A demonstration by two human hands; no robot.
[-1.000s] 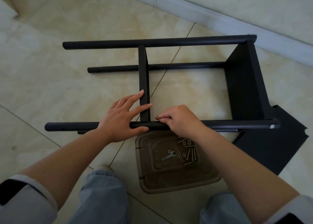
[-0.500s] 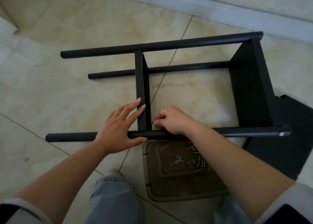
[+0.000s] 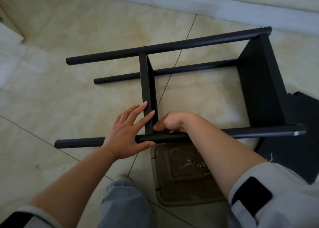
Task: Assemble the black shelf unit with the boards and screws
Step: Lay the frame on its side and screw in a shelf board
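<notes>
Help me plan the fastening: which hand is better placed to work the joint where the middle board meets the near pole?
Probably the right hand: its curled fingers are already at that joint. The left hand lies across the near pole and middle board, steadying them.

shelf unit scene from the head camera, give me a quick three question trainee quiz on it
1. True or false: the left hand lies with straight fingers against the narrow black middle shelf board.
2. Multiple choice: where does the small silver wrench lie? A) on the pale tiled floor B) in the brown plastic tray C) on the wide black end board
3. Fill in: the right hand works at the joint between the middle board and the near black round ____.

Key: 1 true; 2 B; 3 pole.
</notes>
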